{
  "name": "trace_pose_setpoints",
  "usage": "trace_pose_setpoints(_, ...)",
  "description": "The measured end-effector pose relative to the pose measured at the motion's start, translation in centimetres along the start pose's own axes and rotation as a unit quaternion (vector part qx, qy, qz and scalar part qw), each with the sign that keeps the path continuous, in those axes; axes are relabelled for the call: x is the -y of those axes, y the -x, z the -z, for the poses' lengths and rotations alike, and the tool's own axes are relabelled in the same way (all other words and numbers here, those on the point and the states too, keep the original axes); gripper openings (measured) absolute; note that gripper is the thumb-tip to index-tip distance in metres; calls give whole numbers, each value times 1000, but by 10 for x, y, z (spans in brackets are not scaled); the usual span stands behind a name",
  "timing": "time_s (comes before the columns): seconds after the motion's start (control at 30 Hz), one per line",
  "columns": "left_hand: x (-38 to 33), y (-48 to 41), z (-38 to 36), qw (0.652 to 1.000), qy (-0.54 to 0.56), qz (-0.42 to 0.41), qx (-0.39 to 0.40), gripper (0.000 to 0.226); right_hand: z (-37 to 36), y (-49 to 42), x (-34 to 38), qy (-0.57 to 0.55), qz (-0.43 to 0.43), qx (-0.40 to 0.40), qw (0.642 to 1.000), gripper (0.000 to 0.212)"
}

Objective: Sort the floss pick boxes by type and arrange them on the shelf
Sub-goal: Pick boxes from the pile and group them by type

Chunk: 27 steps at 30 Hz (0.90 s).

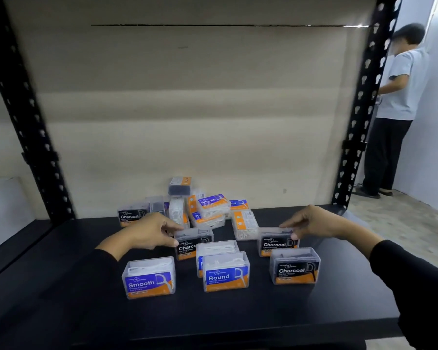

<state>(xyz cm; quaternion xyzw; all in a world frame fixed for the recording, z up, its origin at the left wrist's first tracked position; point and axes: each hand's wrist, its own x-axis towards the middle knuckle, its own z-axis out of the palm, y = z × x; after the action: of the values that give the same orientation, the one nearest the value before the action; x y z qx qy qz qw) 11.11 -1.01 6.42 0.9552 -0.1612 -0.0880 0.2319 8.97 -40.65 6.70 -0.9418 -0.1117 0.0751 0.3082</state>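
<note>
Clear floss pick boxes stand on the black shelf [61,299]. In front are a Smooth box [149,277], a Round box [226,271] with another box right behind it, and a Charcoal box [295,266]. My left hand [149,232] grips a Charcoal box [194,242] by its left end. My right hand [310,222] holds the top of a second Charcoal box [276,242], which stands behind the front Charcoal box. A jumbled pile of several mixed boxes [208,210] lies behind, near the back panel.
Black perforated uprights [31,109] [364,97] frame the shelf, with a beige back panel [187,109] behind. Another person [395,109] stands at the right beyond the rack, facing away. A Charcoal box [130,215] sits at the pile's left edge.
</note>
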Motion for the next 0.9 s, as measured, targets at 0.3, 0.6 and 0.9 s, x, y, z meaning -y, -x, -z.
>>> trace_pose_setpoints(0.3, -56, -34, -13, 996, -53, -51, 57, 48, 16, 26, -38, -43, -30, -33, 998, 35)
trace_pose_setpoints(0.6, -112, -59, -29, 988, -81, -96, 86, 43, 31, 53, -56, -46, -43, -49, 997, 35)
trace_pose_setpoints(0.9, -163, -64, -58, 977, -83, -162, 114, 42, 43, 76, -72, -31, -61, -53, 996, 33)
